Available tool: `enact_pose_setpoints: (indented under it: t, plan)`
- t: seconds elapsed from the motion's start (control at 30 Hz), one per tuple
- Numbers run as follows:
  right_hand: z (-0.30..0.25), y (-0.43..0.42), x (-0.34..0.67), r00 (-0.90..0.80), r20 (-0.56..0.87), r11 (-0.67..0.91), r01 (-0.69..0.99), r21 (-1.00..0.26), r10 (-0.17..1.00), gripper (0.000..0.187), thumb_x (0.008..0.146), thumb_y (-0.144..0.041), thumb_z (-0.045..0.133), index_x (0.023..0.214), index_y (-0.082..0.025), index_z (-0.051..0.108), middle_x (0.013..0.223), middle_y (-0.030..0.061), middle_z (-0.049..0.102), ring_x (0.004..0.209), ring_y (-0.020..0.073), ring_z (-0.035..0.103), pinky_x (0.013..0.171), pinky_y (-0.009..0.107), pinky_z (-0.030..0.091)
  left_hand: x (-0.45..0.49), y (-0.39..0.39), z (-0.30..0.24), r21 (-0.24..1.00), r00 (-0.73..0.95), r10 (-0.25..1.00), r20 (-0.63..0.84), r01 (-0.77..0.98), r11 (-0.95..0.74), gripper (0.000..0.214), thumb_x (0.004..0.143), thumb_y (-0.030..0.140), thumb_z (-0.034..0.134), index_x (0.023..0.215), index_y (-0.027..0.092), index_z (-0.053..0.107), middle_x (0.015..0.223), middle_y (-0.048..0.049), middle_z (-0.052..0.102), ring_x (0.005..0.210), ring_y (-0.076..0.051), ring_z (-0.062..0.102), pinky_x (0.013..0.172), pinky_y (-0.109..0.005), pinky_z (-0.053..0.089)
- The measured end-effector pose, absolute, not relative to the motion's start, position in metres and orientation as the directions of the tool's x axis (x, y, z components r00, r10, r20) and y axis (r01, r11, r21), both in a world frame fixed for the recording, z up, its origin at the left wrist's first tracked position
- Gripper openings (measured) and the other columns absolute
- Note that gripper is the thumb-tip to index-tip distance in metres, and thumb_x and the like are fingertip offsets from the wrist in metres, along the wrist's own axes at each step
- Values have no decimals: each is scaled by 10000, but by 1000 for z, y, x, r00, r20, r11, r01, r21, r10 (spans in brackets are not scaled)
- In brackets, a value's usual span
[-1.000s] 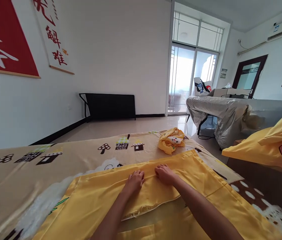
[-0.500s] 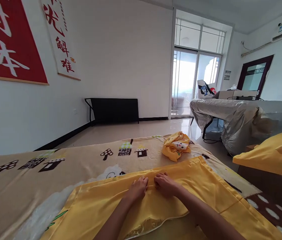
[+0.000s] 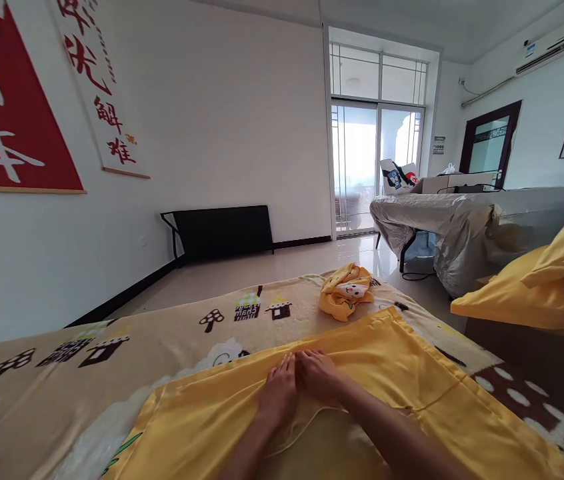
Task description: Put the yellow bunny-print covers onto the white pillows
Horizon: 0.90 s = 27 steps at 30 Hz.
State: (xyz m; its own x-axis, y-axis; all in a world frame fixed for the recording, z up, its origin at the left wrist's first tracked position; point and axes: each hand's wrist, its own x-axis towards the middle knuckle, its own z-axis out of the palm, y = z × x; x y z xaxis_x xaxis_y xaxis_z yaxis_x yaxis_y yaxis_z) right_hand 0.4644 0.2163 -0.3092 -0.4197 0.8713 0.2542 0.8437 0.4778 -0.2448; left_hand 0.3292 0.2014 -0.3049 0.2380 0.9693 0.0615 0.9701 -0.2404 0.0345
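Our left hand [image 3: 278, 392] and right hand [image 3: 317, 373] lie flat, touching, on the yellow cotton sheet [image 3: 202, 420]; fingers together, clamping nothing; crumpled yellow cartoon cloth [image 3: 345, 293] beyond.

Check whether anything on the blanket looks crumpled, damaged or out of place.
Two things. A small yellow cloth lies crumpled in a heap at the far edge of the blanket, unlike the flat yellow sheet under the left hand and right hand. A thin pale thread curls loose on that sheet near the wrists, possibly a frayed hem.
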Motion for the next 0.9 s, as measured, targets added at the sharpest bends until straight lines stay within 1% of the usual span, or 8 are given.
enact_pose_setpoints:
  t: [0.13, 0.27, 0.37, 0.43, 0.53, 0.67, 0.77, 0.9]
  plan:
    - [-308, 212, 492, -455, 138, 475, 834, -280, 880, 458, 951, -444, 324, 1386, -329, 410, 1472, -14, 391, 1357, 149, 327, 1099, 336, 238, 308, 194, -306, 50, 144, 988, -56, 989, -141, 589, 916, 430, 191, 1453, 209, 291, 1541, -32, 222, 1421, -200, 199, 1137, -444, 201]
    - [-302, 207, 586, -179, 43, 184, 948, -260, 983, 520, 946, -372, 298, 1445, -229, 341, 1522, 78, 274, 1412, 229, 219, 1116, 471, 162, 214, 173, -295, 18, -101, 992, -80, 995, 103, 617, 916, 443, 166, 1483, 198, 167, 1562, -73, 104, 1435, -247, 133, 1118, -548, 159]
    - [-293, 197, 654, 78, 65, -62, 974, -217, 995, 539, 923, -237, 292, 1449, -120, 323, 1517, 186, 224, 1415, 301, 188, 1091, 573, 88, 134, 149, -287, -31, -335, 942, -24, 942, 334, 582, 898, 372, 234, 1442, 180, 312, 1519, -127, 267, 1406, -270, 238, 1082, -571, 225]
    - [-286, 190, 670, 150, 106, -126, 971, -202, 983, 540, 905, -174, 285, 1430, -62, 347, 1499, 234, 234, 1413, 320, 185, 1087, 576, 76, 108, 139, -283, -41, -417, 906, 76, 906, 421, 552, 876, 305, 266, 1397, 182, 399, 1449, -151, 398, 1361, -298, 333, 1044, -597, 264]
    - [-278, 176, 634, 60, 167, -25, 979, -204, 984, 516, 923, -203, 284, 1407, -59, 389, 1488, 218, 281, 1407, 286, 222, 1114, 488, 125, 128, 133, -280, -37, -286, 951, 114, 956, 292, 537, 868, 226, 243, 1361, 166, 447, 1432, -143, 426, 1354, -285, 348, 1047, -592, 265]
    - [-288, 144, 537, -364, 177, 398, 887, -235, 915, 473, 936, -458, 358, 1365, -290, 465, 1438, 17, 441, 1334, 151, 380, 1076, 275, 275, 216, 121, -289, 17, 119, 992, 48, 993, -120, 499, 906, 295, 282, 1377, 236, 437, 1490, -8, 337, 1389, -129, 280, 1131, -331, 243]
    - [-305, 115, 495, -600, 235, 644, 695, -319, 765, 484, 945, -496, 327, 1379, -310, 436, 1449, 31, 425, 1349, 185, 359, 1092, 365, 265, 252, 100, -302, 165, 312, 949, 49, 934, -316, 504, 929, 394, 267, 1388, 251, 419, 1473, -15, 362, 1377, -169, 313, 1132, -389, 277]
    - [-307, 86, 495, -602, 252, 652, 678, -339, 757, 482, 956, -408, 339, 1397, -233, 421, 1473, 93, 374, 1382, 220, 299, 1119, 436, 215, 237, 62, -315, 134, 234, 937, 258, 952, -275, 515, 948, 378, 228, 1282, 155, 551, 1366, -70, 509, 1297, -185, 443, 1094, -383, 362]
